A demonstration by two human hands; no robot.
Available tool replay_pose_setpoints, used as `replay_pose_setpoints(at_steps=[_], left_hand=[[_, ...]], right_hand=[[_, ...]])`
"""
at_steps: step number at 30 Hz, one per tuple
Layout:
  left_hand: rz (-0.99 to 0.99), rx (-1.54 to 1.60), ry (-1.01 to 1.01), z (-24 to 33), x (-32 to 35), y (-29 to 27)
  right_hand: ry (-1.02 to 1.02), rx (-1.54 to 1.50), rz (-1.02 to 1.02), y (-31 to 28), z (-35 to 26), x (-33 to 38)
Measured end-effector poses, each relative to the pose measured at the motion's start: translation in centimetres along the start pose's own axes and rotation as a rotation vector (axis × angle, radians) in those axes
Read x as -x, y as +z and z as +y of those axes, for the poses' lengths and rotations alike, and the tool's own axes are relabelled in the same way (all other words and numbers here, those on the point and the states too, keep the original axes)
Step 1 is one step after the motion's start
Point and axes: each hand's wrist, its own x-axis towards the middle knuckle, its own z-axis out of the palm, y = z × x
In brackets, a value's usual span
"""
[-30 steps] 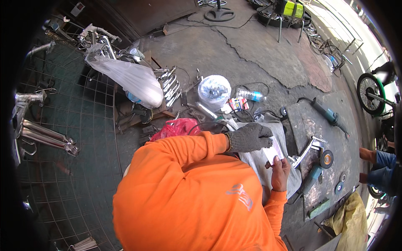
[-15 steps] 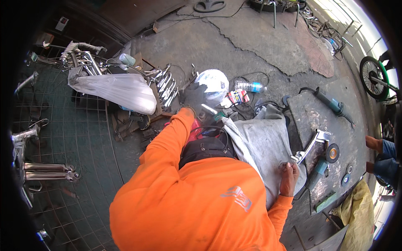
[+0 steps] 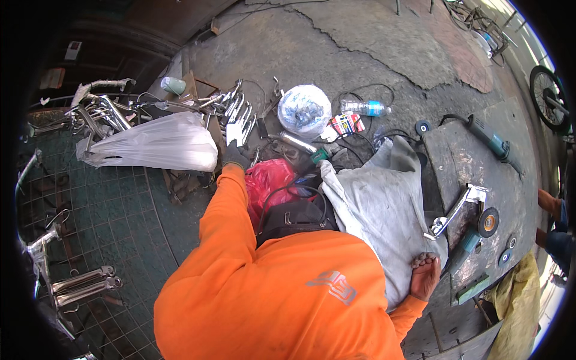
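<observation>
My left hand (image 3: 236, 155), in a dark glove, reaches to the near end of a row of bent, shiny metal levers (image 3: 241, 120). A bright silvery piece (image 3: 233, 134) lies right at its fingertips. Its fingers are too dark to tell whether they grip. My bare right hand (image 3: 425, 277) rests on a grey cloth (image 3: 378, 201) spread over my right side, fingers curled in and nothing visible in them. Just beyond it, a polished metal bracket arm (image 3: 454, 211) lies at the board's edge, beside an angle grinder (image 3: 465, 247) with an orange-centred disc (image 3: 489, 222).
A white plastic bag (image 3: 159, 144) covers metal parts at left. Ahead stand a round plastic-wrapped bundle (image 3: 304, 111) and a water bottle (image 3: 365, 108). A red bag (image 3: 270, 183) sits before me. A second grinder (image 3: 493, 143) lies on the board (image 3: 447, 162); cords cross the floor.
My left hand has moved from beside the plastic-wrapped bundle back and left to the metal levers. My right hand has turned and drawn away from the bracket arm. The view has shifted.
</observation>
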Motion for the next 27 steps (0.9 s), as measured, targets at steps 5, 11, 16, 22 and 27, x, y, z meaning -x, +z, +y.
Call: replay_pose_setpoints(at_steps=[5,11,16,22,27], left_hand=[[0.016,1.495,-0.416,-3.1,-4.4,1.1],[0.275,2.114,-0.844,-1.5,-8.9,1.9],[0.459,1.505,-0.661,-1.6,-10.4,1.9],[0.148,-0.485,-0.149,-1.5,-11.0,2.2],[-0.153,-0.517,-0.185,0.5,-11.8,-0.3]], right_hand=[[0.056,-0.001,-0.004,-0.1,-0.6,-0.9],[0.079,0.022,-0.019,-0.8,-0.7,-1.5],[0.074,0.027,0.007,-1.4,-0.6,-1.2],[0.073,0.037,0.056,-1.4,-0.4,-1.0],[0.064,0.108,0.101,-1.5,-0.3,-0.9]])
